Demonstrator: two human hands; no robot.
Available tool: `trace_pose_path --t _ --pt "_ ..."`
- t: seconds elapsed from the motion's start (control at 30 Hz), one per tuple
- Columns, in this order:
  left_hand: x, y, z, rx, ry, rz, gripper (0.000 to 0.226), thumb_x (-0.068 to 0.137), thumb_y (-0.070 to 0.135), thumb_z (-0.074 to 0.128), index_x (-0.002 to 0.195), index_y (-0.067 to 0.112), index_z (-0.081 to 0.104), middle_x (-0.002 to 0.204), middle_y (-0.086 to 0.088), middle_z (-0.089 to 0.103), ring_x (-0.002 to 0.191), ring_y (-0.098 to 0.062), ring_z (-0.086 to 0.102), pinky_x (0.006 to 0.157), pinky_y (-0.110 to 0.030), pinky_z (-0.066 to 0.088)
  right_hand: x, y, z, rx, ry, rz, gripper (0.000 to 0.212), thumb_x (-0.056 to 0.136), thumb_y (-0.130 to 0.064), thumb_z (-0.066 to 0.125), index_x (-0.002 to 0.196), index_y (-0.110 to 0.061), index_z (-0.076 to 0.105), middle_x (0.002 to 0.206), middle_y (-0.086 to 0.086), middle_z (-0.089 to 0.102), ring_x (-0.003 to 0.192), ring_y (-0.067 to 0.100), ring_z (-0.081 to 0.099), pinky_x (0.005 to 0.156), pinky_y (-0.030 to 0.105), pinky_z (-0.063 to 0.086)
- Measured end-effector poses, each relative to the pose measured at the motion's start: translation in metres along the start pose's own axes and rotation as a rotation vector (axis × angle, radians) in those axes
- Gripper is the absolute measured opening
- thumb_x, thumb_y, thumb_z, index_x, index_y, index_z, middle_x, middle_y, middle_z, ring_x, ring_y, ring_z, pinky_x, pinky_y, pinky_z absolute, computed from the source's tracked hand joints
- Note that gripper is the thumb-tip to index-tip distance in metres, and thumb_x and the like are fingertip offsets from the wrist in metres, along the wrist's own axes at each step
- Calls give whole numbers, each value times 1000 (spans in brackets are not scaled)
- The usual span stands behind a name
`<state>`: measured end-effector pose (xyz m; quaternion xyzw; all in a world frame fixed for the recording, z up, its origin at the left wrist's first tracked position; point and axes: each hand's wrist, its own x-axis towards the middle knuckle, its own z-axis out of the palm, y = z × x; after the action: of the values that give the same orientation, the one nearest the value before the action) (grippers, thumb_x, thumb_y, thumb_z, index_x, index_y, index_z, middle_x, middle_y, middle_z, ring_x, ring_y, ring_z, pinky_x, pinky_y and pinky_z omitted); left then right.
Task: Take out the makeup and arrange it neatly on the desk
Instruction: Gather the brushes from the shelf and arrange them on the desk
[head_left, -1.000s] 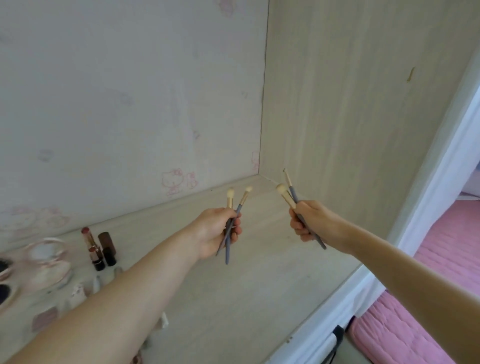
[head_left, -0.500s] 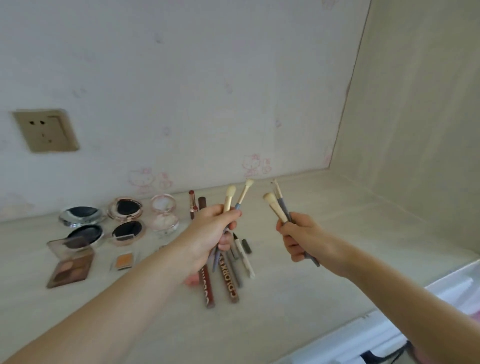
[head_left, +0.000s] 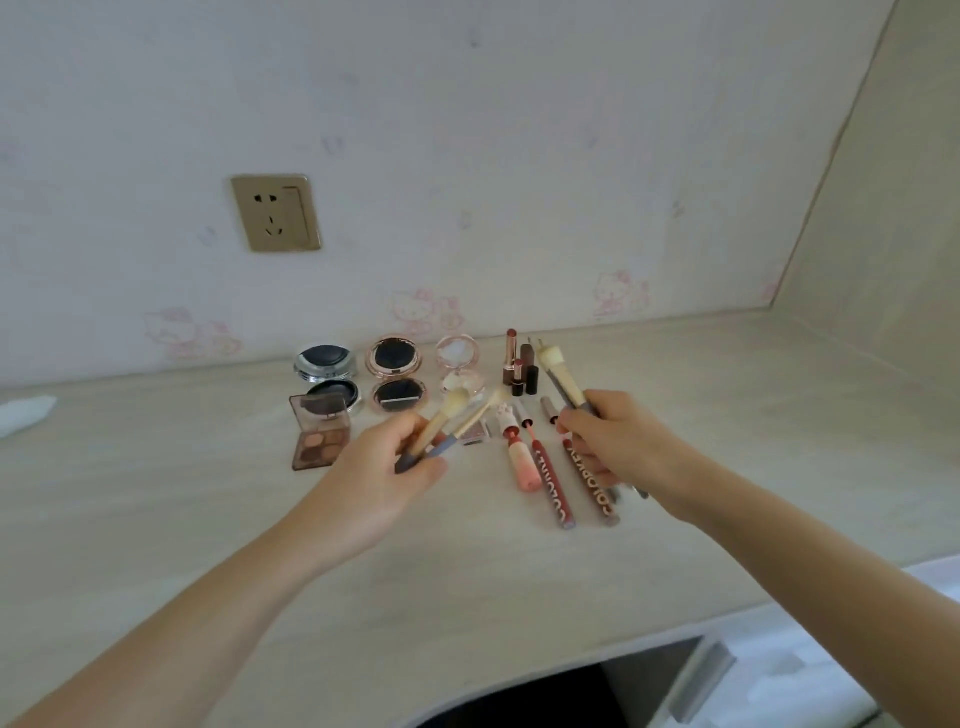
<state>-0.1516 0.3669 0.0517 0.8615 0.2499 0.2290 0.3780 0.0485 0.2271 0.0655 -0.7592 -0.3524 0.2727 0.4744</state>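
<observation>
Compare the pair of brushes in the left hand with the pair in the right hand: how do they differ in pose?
The left hand holds its brushes slanted, heads up and to the right; the right hand holds its brushes leaning up and to the left. The left pair splays apart; the right pair lies close together. Both pairs have pale bristles and grey handles.

Compacts (head_left: 394, 357) in two rows at the back of the counter (head_left: 156, 519), under the wall socket (head_left: 275, 213). Palette (head_left: 318, 436) front-left of them. Lipsticks (head_left: 519, 366) upright to their right; lip pencils (head_left: 550, 483) lying in front of the lipsticks.
</observation>
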Motion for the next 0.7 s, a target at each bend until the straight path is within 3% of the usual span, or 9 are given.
trace_pose_path --t 0.07,0.17,0.3,0.47,0.57,0.7 --pt "-12 -10 -11 119 0 53 15 87 24 64 77 30 53 64 14 50 57 -4 42 59 -25 40 -4 -3 16 -65 -5 -19 18 93 -18 46 76 -14 52 57 -3 44 44 10 39 43 22 36" --pt "-28 -24 -24 245 -73 96 17 87 24 63 85 37 53 70 16 57 69 -2 50 61 -15 37 -6 -8 34 -121 -6 -49 23 93 -19 49 70 -17 51 61 0 49 43 6 46 44 19 39" --pt "-37 -40 -34 354 -103 104 10 89 24 62 90 32 57 79 13 59 73 -4 53 65 -19 41 -6 -12 53 -119 -77 -42 19 94 -19 46 79 -18 57 65 1 49 57 15 48 45 23 40" --pt "-47 -50 -27 443 -126 173 14 91 23 54 100 35 52 94 18 56 84 -7 55 75 -32 47 -3 -15 68 -160 -128 -44 16 94 -21 48 87 -16 60 67 0 47 58 14 44 47 22 40" --pt "-50 -54 -20 468 -145 207 20 93 26 51 109 36 47 106 20 50 91 -7 55 79 -33 47 -3 -15 72 -172 -160 -52 15 94 -22 48 87 -15 60 67 -1 47 59 14 44 49 23 40" --pt "-53 -56 -18 495 -136 263 17 94 29 49 109 34 49 105 20 45 95 -3 51 80 -30 46 -3 -13 74 -180 -171 -65 14 93 -22 50 86 -14 60 67 -1 47 58 14 44 48 21 40"
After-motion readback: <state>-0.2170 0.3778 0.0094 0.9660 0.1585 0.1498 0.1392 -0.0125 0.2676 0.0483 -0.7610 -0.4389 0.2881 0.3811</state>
